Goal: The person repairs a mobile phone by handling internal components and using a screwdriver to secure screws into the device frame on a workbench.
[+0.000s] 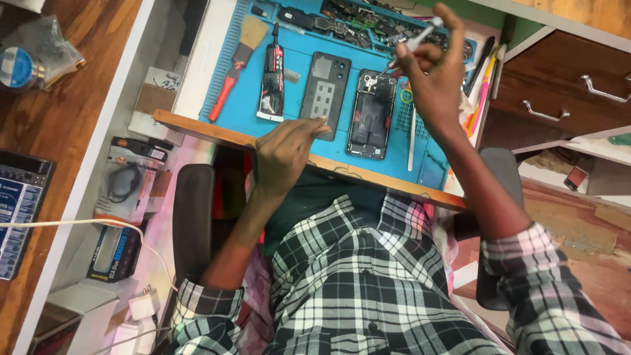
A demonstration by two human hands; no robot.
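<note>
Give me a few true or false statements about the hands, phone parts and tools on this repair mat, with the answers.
1. The right hand holds a thin tool over the open phone. True.
2. The left hand grips the brush. False: its fingers rest at the back cover; the brush lies apart, untouched.
3. The glue tube lies between the brush and the back cover. True.
4. The mat is red. False: it is blue.
</note>
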